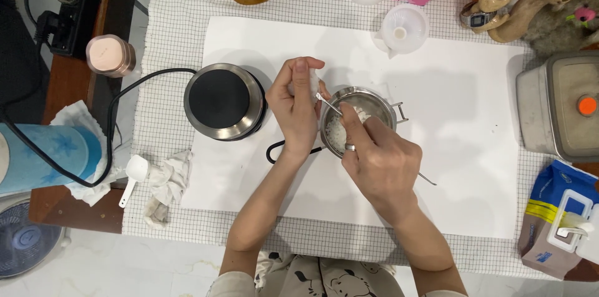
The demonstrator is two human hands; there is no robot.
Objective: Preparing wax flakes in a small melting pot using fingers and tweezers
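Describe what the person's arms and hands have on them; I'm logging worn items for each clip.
Both forearms are bare, with no watch or bracelet on either wrist. The right hand wears one silver ring on a finger. The left hand shows no ring or glove. Light cream short sleeves show only at the bottom edge of the view, near the upper arms.

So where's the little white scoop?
In the head view the white scoop lies at the table's left edge, beside the crumpled cloth, below the round hot plate and left of the person's left hand.
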